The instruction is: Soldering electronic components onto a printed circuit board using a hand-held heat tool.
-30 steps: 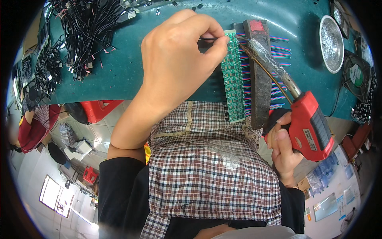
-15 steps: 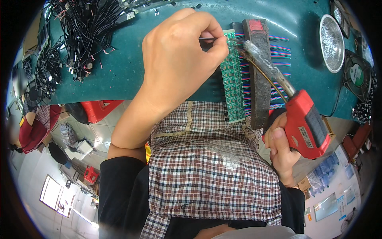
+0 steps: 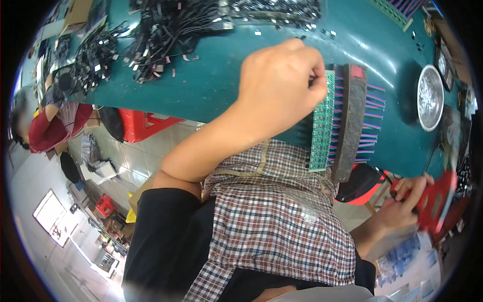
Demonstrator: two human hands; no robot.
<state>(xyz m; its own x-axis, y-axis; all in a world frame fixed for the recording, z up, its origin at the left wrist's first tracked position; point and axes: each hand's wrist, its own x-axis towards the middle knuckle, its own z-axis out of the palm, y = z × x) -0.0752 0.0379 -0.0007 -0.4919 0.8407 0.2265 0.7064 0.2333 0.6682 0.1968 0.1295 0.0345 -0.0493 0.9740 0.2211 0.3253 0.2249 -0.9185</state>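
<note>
My left hand (image 3: 282, 85) is closed in a pinch at the far end of a long green circuit board (image 3: 322, 126). A thin black wire seems to be between the thumb and finger, mostly hidden by the hand. Thin coloured wires (image 3: 370, 125) run from the board under a dark heavy bar (image 3: 349, 121) and stick out beyond its right side. Off to the right, past the table's near edge, my right hand (image 3: 400, 209) grips the handle of a red soldering gun (image 3: 437, 201). The gun is smeared by motion and its tip is not clear.
A metal bowl (image 3: 430, 98) stands on the right of the green table (image 3: 221, 95). Bundles of black cables (image 3: 156, 40) lie at the far left. Another wired board (image 3: 392, 12) is at the far right. Red stools (image 3: 141, 126) stand below, and a person (image 3: 55, 121) sits at left.
My right hand has swung the soldering gun away from the board, to the right and nearer me. The view has shifted; my left hand still pinches at the board's far end.
</note>
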